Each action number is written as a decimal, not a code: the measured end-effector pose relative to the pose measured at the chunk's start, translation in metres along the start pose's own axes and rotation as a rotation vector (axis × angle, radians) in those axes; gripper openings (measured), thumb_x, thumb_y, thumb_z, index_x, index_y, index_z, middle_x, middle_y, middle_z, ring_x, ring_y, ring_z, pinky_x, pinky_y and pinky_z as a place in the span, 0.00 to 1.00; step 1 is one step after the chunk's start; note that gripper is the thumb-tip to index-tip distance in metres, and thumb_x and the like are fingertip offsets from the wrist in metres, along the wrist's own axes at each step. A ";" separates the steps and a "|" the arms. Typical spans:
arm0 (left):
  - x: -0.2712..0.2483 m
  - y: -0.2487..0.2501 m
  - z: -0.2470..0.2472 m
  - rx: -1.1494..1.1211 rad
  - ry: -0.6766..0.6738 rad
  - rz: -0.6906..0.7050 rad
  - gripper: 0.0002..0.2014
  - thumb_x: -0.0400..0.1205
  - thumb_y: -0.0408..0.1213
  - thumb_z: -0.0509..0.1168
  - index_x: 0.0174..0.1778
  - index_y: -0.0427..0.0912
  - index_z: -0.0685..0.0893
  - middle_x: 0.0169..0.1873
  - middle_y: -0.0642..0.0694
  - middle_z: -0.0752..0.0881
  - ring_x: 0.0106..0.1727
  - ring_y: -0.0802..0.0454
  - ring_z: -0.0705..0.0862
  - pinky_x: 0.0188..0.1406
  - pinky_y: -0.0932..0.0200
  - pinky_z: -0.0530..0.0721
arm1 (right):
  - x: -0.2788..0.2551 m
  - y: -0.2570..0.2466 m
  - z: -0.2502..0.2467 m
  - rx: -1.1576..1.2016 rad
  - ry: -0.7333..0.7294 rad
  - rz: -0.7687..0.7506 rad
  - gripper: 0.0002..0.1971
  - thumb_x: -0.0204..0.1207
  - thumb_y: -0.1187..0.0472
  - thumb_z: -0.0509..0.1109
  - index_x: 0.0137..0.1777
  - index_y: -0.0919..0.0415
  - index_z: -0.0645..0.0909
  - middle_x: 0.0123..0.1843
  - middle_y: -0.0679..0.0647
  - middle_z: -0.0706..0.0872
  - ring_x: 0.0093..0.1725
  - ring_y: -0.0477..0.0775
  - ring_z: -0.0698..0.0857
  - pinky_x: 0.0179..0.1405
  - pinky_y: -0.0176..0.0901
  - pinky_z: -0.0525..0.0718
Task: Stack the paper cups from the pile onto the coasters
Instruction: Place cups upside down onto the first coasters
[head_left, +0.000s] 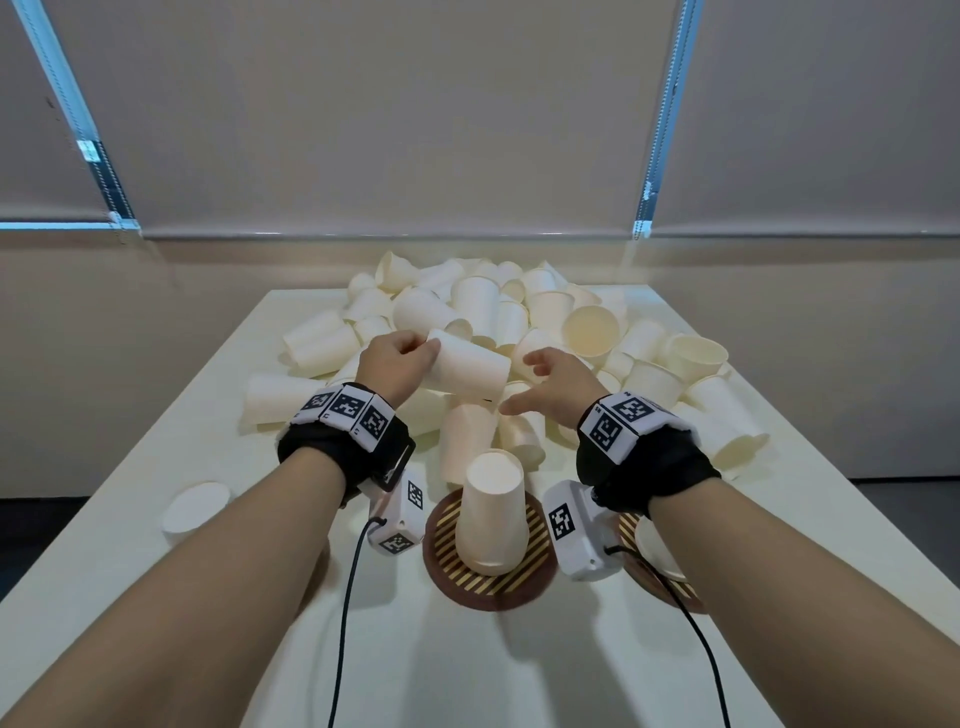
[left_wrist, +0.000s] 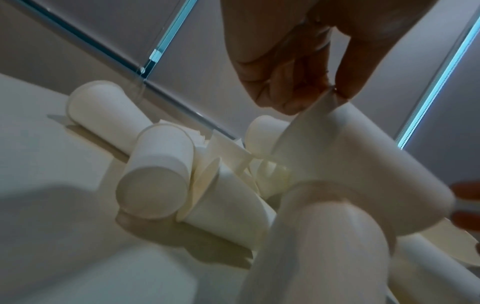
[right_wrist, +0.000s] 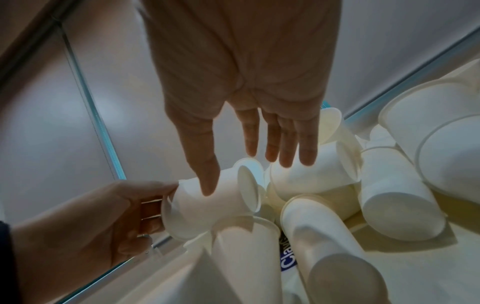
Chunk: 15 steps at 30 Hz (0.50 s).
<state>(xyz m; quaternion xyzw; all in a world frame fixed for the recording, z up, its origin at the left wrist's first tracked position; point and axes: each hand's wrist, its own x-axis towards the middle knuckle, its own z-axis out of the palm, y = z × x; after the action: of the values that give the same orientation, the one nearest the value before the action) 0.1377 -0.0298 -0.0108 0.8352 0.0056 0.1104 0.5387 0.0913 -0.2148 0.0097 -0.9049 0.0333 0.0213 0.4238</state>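
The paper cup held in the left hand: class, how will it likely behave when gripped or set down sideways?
The paper cup probably weighs little: the left hand pinches just its rim. Its thin wall likely dents under squeezing. Tapered and round, it would probably roll in a curve.

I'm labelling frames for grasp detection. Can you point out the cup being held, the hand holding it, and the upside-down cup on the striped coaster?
held cup (head_left: 470, 366): head view, middle of its side wall.
left hand (head_left: 397, 361): head view, back of hand.
upside-down cup (head_left: 492, 512): head view, its side wall.
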 end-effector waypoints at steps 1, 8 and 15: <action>-0.002 0.003 -0.002 -0.019 -0.007 0.009 0.11 0.82 0.39 0.64 0.33 0.43 0.81 0.27 0.52 0.76 0.33 0.51 0.73 0.38 0.60 0.72 | -0.001 -0.002 -0.001 0.004 0.006 -0.018 0.40 0.64 0.61 0.81 0.76 0.59 0.67 0.73 0.55 0.74 0.72 0.56 0.74 0.66 0.44 0.71; -0.010 0.025 -0.011 -0.077 -0.155 0.052 0.10 0.84 0.41 0.61 0.40 0.44 0.83 0.27 0.48 0.74 0.27 0.55 0.71 0.24 0.64 0.65 | -0.008 -0.014 -0.005 -0.013 -0.017 -0.099 0.42 0.62 0.55 0.82 0.75 0.56 0.67 0.66 0.53 0.78 0.65 0.55 0.79 0.65 0.48 0.78; -0.013 0.011 -0.011 0.064 -0.030 0.044 0.16 0.85 0.48 0.58 0.50 0.42 0.86 0.42 0.49 0.85 0.38 0.48 0.81 0.33 0.60 0.75 | -0.011 -0.007 -0.006 0.034 0.062 -0.065 0.32 0.66 0.53 0.79 0.69 0.59 0.72 0.54 0.55 0.83 0.50 0.55 0.83 0.49 0.42 0.79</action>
<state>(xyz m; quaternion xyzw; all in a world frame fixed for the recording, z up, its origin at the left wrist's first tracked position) 0.1220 -0.0264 0.0010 0.8535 -0.0172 0.1094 0.5091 0.0810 -0.2141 0.0196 -0.8984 0.0175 -0.0210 0.4382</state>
